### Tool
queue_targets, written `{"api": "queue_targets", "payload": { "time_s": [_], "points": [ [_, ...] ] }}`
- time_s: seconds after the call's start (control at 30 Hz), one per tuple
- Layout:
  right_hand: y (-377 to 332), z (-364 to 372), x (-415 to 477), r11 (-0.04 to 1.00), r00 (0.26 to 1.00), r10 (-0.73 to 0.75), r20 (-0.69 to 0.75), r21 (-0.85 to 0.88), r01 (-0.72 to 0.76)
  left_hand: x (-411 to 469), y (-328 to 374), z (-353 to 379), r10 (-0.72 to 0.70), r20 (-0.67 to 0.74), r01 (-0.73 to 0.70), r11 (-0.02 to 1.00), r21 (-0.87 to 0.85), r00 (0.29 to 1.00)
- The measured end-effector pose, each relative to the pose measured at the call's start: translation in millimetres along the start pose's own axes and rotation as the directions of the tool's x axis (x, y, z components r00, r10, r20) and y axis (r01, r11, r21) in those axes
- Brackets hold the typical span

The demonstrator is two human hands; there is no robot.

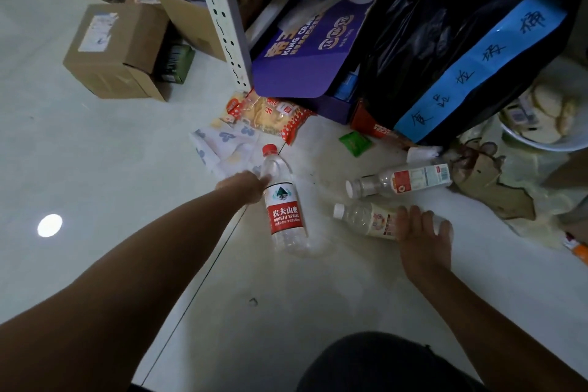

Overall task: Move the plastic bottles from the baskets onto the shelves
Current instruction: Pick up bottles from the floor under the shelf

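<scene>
Lifting both together risks a slip: the right hand (420,229) curls over the clear cream-labelled plastic bottle (366,219) on the floor (95,169), while the left hand (251,188) meets the smooth shoulder of the clear red-capped plastic bottle (284,210), grip unclear.

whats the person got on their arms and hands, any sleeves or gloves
Nothing worn shows: the left hand and right hand have no gloves, rings or watch, and the left arm and right arm show no sleeve.
</scene>
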State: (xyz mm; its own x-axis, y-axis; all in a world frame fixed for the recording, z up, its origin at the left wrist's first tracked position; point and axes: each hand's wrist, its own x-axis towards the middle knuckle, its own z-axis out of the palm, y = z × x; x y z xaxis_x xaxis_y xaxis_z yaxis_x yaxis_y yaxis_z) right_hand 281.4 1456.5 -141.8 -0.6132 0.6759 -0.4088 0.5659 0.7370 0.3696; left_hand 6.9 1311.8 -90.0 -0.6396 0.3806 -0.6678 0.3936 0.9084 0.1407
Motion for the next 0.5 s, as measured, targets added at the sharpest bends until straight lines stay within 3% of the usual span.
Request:
{"api": "queue_targets", "payload": {
  "time_s": [0.03, 0.1, 0.2, 0.33, 0.5],
  "points": [
    [-1.4, -0.1, -1.7, 1.000, 1.000, 0.007, -0.020, 0.016, -0.007, -1.8, 4.1, 5.2, -0.096, 0.158, 0.128, 0.971, -0.202, 0.983],
    [0.4, -6.1, -1.9, 0.999, 0.999, 0.007, -0.041, 0.034, -0.006, -1.9, 13.3, 16.7, -0.137, 0.309, 0.253, 0.893, -0.373, 0.941],
    [7.2, -16.9, 10.4, 0.993, 0.998, -0.031, 0.053, 0.116, 0.025, 1.7, 19.0, 28.3, -0.134, 0.305, 0.273, 0.835, -0.478, 0.943],
    [12.6, -27.1, 16.8, 0.924, 0.974, -0.054, 0.221, 0.381, -0.035, 7.8, 17.0, 24.5, -0.070, 0.417, 0.309, 0.783, -0.540, 0.906],
    [3.7, -27.2, 13.3, 0.932, 0.972, -0.038, 0.233, 0.359, -0.049, 9.0, 15.0, 21.6, -0.038, 0.433, 0.303, 0.770, -0.562, 0.900]
  ]
}}
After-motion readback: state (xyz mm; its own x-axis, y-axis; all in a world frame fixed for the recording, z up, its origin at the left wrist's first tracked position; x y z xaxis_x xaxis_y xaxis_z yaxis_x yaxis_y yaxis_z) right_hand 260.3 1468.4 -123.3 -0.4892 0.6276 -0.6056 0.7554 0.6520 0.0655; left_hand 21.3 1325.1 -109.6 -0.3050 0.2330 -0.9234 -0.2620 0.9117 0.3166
